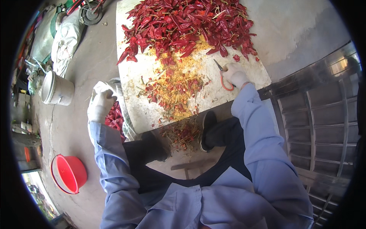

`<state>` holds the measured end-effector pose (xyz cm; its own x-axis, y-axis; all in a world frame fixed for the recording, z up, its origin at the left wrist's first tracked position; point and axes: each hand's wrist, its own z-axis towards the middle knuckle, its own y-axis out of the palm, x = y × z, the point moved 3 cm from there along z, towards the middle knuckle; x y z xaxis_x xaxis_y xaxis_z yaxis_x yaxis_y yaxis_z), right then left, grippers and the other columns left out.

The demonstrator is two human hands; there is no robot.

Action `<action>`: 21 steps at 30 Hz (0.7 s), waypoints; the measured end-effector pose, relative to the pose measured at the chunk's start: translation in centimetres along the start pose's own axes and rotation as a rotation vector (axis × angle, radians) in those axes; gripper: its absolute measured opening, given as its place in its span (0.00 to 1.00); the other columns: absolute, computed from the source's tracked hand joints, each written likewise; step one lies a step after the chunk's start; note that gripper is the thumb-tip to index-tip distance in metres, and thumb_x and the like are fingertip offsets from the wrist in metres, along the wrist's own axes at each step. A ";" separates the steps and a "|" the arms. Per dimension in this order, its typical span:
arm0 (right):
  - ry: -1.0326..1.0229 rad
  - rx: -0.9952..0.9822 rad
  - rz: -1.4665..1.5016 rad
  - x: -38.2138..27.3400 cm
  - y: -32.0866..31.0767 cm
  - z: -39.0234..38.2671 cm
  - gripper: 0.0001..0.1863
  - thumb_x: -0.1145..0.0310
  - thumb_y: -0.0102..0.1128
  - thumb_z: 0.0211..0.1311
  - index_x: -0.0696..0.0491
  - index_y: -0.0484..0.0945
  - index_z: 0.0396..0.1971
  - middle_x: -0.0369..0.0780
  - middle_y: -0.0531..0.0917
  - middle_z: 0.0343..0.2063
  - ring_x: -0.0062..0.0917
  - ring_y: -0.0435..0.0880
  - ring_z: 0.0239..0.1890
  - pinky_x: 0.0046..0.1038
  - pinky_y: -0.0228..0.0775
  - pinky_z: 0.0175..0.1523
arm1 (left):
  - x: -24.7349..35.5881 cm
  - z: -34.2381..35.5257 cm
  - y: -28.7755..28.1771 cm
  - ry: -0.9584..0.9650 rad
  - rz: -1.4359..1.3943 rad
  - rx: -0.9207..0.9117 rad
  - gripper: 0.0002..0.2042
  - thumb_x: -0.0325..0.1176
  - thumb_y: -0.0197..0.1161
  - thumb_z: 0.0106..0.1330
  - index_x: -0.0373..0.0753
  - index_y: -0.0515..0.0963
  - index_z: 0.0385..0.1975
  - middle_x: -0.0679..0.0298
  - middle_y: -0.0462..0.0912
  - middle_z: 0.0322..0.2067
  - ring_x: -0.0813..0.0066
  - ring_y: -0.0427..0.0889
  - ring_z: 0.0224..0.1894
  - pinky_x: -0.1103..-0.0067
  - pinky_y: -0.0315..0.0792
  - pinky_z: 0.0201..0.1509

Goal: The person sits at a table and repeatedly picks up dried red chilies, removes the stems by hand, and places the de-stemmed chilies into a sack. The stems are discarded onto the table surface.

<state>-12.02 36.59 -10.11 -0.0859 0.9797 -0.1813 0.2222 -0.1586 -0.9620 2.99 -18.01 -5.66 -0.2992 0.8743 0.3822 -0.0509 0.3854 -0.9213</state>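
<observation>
- Clearly, the right hand (235,74), in a white glove, had its fingers closed around a pair of scissors (222,80) with orange-red handles.
- The scissors were over the right part of a pale board (133,82), their dark tip aimed up and to the left; whether they touched the board, I could not tell.
- The left hand (102,105), also gloved in white, was off the board's left edge, beside a cloth bag (128,121), with its fingers bent. I could not tell whether they gripped the cloth.
- Red chilies (114,117) showed inside the bag, partly hidden by the left hand and sleeve.
- A big heap of dried red peppers (187,26) covered the far part of the board, well apart from the left hand and near the scissors.
- Yellow seeds (182,76) mixed with red scraps lay across the middle of the board, between the two hands.
- More scraps and stems (181,135) were on the floor between the person's shoes (208,124).
- A red bucket (78,173) and a whitish bucket (64,92) stood on the floor to the left.
</observation>
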 end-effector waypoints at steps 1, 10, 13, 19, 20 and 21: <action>-0.066 0.047 -0.005 -1.4 0.0 0.2 0.16 0.57 0.62 0.60 0.48 0.87 0.44 0.46 0.87 0.45 0.42 0.85 0.51 0.39 0.75 0.59 | 2.1 0.1 -0.4 0.228 0.032 0.029 0.10 0.32 0.71 0.61 0.40 0.87 0.41 0.54 0.87 0.32 0.59 0.86 0.37 0.70 0.77 0.45; -0.594 0.217 0.044 -19.5 4.7 5.2 0.20 0.71 0.57 0.62 0.45 0.83 0.53 0.45 0.81 0.58 0.42 0.78 0.61 0.38 0.71 0.66 | 12.0 -1.2 1.0 0.383 -0.002 -0.082 0.13 0.37 0.65 0.67 0.44 0.85 0.50 0.55 0.89 0.37 0.55 0.88 0.41 0.68 0.80 0.48; -0.647 0.106 -0.008 -22.6 5.9 6.7 0.22 0.74 0.55 0.63 0.44 0.82 0.57 0.44 0.77 0.63 0.44 0.73 0.67 0.41 0.66 0.71 | 12.3 -1.5 1.2 0.335 0.066 -0.160 0.14 0.38 0.65 0.67 0.44 0.85 0.50 0.54 0.88 0.40 0.55 0.87 0.44 0.66 0.80 0.49; -0.524 -0.053 -0.209 -22.3 6.4 6.4 0.17 0.70 0.61 0.63 0.43 0.86 0.51 0.40 0.77 0.64 0.42 0.73 0.68 0.43 0.68 0.69 | 11.8 -1.1 0.6 0.301 0.068 -0.146 0.14 0.37 0.65 0.67 0.43 0.85 0.50 0.54 0.89 0.38 0.55 0.88 0.42 0.66 0.80 0.48; -0.555 -0.004 -0.144 -21.8 6.2 5.7 0.16 0.70 0.61 0.63 0.43 0.86 0.50 0.40 0.81 0.59 0.41 0.79 0.61 0.41 0.72 0.65 | 11.8 -1.1 0.5 0.322 0.062 -0.132 0.14 0.36 0.65 0.67 0.42 0.85 0.49 0.54 0.89 0.38 0.55 0.88 0.42 0.66 0.80 0.48; -0.530 -0.023 -0.064 -21.3 6.1 5.4 0.15 0.70 0.62 0.63 0.44 0.86 0.49 0.40 0.83 0.56 0.41 0.81 0.58 0.40 0.73 0.64 | 11.9 -1.0 0.5 0.343 0.057 -0.117 0.14 0.36 0.64 0.67 0.42 0.85 0.49 0.54 0.89 0.38 0.55 0.88 0.42 0.66 0.80 0.47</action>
<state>-14.08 14.12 -13.21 -0.5776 0.7899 -0.2060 0.2211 -0.0915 -0.9709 0.39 -7.12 -1.48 0.0394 0.9357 0.3507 0.0724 0.3473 -0.9349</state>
